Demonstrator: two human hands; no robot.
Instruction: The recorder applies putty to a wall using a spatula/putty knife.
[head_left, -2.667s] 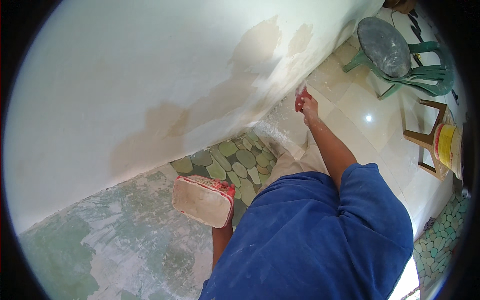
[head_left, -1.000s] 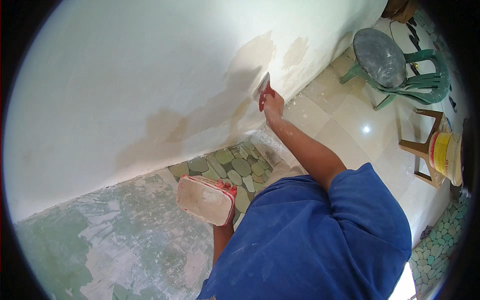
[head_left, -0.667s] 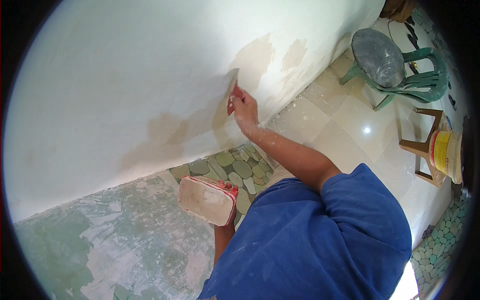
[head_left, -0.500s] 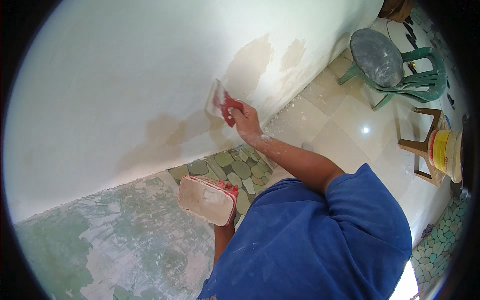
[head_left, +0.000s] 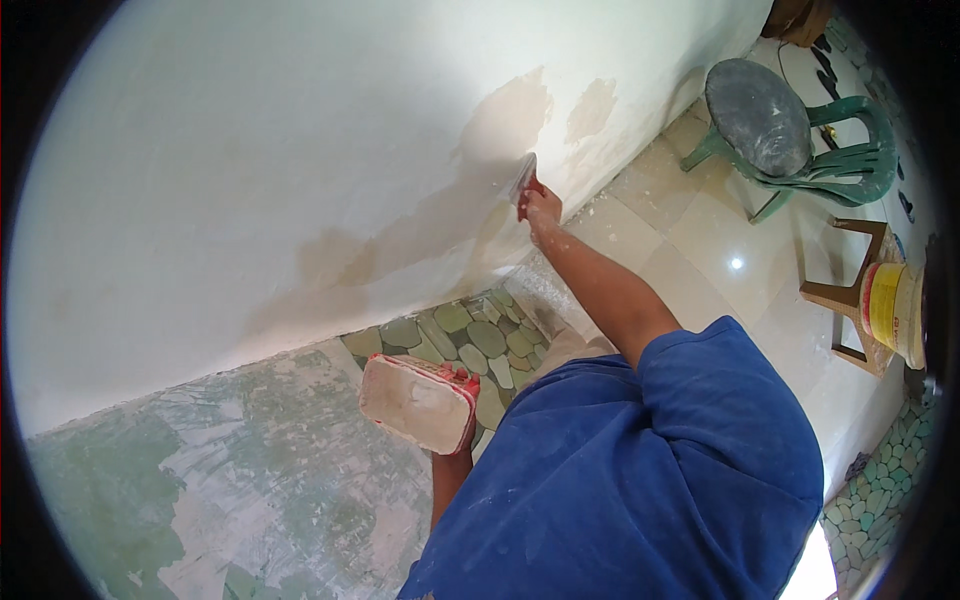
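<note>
My right hand [head_left: 540, 208] grips a red-handled putty knife [head_left: 524, 180], its pale blade at the white wall [head_left: 230, 180], just below a beige patch [head_left: 505, 110]. Smaller beige patches and shadows lie on the wall around it. Low at the middle, my left hand [head_left: 465, 378] holds a rectangular plastic tub [head_left: 412, 398] with a red-smeared rim and whitish compound inside; its fingers curl over the tub's right side and are partly hidden.
Right: a green plastic chair [head_left: 865, 170] bearing a dark round object [head_left: 758, 112], and a brown stool [head_left: 820, 295] with a yellow-labelled bucket [head_left: 900, 310]. Below the wall are pebble-patterned flooring [head_left: 450, 325], patchy green-white flooring [head_left: 250, 480] and beige tiles [head_left: 680, 240].
My right hand rose from near the floor to the wall, swept left along it, and now is back to the right with the knife. My left hand and tub have shifted only slightly.
</note>
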